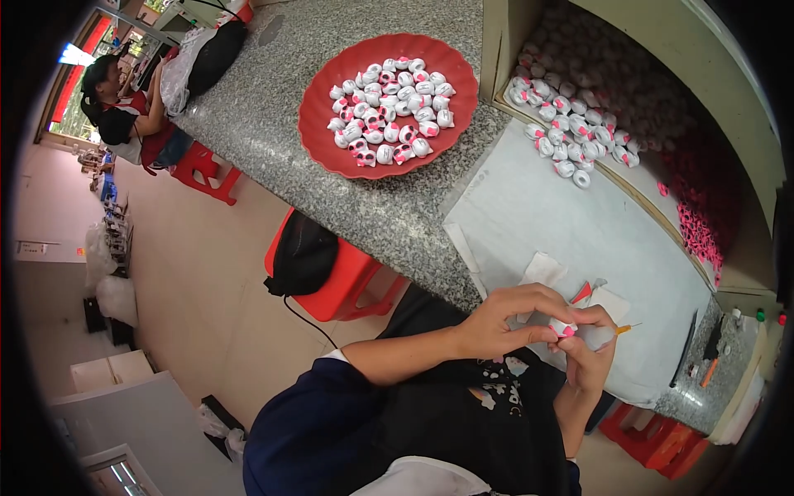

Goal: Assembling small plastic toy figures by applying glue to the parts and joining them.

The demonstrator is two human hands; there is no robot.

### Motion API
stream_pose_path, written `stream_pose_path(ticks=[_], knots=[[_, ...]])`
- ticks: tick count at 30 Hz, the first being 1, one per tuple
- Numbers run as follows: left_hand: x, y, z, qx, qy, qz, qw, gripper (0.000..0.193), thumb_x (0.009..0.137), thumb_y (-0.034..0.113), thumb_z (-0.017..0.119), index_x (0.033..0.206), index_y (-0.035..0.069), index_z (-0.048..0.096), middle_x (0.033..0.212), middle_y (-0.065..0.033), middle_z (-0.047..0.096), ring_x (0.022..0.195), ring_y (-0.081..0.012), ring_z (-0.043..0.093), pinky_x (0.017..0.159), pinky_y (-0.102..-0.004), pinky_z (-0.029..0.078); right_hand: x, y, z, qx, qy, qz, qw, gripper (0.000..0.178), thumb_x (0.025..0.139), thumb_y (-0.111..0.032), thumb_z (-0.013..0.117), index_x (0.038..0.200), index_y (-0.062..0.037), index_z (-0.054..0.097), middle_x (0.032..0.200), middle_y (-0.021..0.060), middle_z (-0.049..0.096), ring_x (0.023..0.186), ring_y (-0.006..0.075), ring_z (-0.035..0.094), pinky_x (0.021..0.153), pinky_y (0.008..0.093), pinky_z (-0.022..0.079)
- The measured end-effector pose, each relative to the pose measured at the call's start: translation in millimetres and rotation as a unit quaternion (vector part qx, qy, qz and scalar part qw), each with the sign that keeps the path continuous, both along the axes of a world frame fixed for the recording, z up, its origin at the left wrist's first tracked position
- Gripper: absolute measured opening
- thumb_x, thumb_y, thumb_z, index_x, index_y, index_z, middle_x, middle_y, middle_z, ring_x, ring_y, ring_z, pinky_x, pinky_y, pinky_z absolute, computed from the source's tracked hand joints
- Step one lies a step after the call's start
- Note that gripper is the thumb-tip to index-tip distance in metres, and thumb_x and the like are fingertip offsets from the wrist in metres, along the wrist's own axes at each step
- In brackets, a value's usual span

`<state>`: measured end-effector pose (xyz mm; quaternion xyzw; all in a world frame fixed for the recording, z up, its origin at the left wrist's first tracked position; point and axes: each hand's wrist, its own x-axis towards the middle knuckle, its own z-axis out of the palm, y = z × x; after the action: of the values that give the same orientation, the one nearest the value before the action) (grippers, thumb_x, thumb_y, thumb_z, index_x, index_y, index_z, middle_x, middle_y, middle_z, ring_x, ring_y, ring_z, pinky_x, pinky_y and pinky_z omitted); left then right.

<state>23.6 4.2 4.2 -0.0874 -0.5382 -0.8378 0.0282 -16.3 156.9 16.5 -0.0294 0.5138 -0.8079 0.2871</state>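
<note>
My left hand and my right hand meet in front of my body. Between their fingertips they pinch a small white figurine head with pink on it. Just past the right hand's fingers a thin needle tool with a yellow handle sticks out; whether it is held there or lies on the sheet cannot be told. Scraps of white paper and a small red piece lie beyond the fingers on the white work sheet.
A red scalloped plate full of similar heads stands on the granite counter. More heads and many pink parts fill the shelf at right. Red stools stand by the counter. Another person works at far left.
</note>
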Motion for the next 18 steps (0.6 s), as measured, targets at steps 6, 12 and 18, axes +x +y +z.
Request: stream_pose_path(ticks=[6, 12, 18], knots=[[-24.0, -43.1, 8.4, -0.319, 0.122, 0.235, 0.910, 0.016, 0.069, -0.001, 0.056, 0.085, 0.001, 0.054, 0.091, -0.0104, 0.054, 0.087, -0.0222, 0.051, 0.076, -0.0313, 0.039, -11.0, -18.8, 1.8, 0.020, 0.031, -0.013, 0.999, 0.039, 0.062, -0.001, 0.063, 0.098, 0.0037, 0.048, 0.076, 0.0114, 0.055, 0.058, 0.0122, 0.051, 0.052, 0.0205, 0.042], [-73.0, -113.2, 29.8, -0.603, 0.119, 0.440, 0.655, 0.033, 0.062, 0.005, 0.063, 0.094, 0.012, 0.057, 0.089, -0.0098, 0.052, 0.085, -0.0232, 0.048, 0.073, -0.0319, 0.038, -14.3, 19.8, -7.8, 0.093, 0.072, -0.076, 0.990, 0.050, 0.063, -0.005, 0.060, 0.108, 0.0001, 0.039, 0.075, 0.0072, 0.049, 0.052, 0.0102, 0.043, 0.051, 0.0226, 0.038], [-139.7, -40.0, -10.7, -0.639, 0.310, 0.195, 0.676, 0.024, 0.060, 0.005, 0.056, 0.084, 0.010, 0.057, 0.081, -0.0051, 0.052, 0.082, -0.0217, 0.049, 0.071, -0.0332, 0.040, 1.0, 34.1, -8.2, 0.020, 0.136, -0.112, 0.984, 0.048, 0.061, -0.004, 0.046, 0.106, -0.0071, 0.031, 0.092, 0.0128, 0.037, 0.060, 0.0180, 0.045, 0.055, 0.0297, 0.038]])
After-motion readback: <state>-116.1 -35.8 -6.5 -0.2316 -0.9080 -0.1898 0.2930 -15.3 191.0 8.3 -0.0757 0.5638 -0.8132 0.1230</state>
